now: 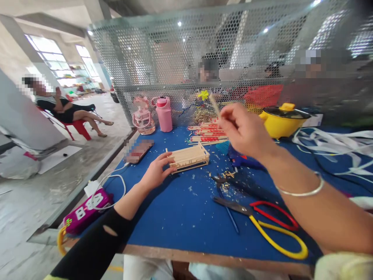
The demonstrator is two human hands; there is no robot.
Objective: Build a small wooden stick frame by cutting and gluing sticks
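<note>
My left hand (156, 170) grips the left end of a small model made of thin wooden sticks (190, 157), its fingers over the top and the thumb along the near side. The model lies on the blue table top (175, 217). Raised above the table, my right hand (246, 130) pinches a pale wooden stick (215, 105) between thumb and fingers. Behind the model is a pile of sticks with red paper bands (208, 132). Partly hidden below my right hand lies a blue tool (247, 160), apparently a glue gun.
Scissors (247, 210) with red and yellow handles and dark-jawed pliers (222, 182) lie near scattered wood bits. A phone (140, 151), purple power strip (87, 210), pink bottle (164, 114), clear jug (142, 118) and yellow pot (284, 122) surround the work. Perforated metal screen (157, 58) stands behind.
</note>
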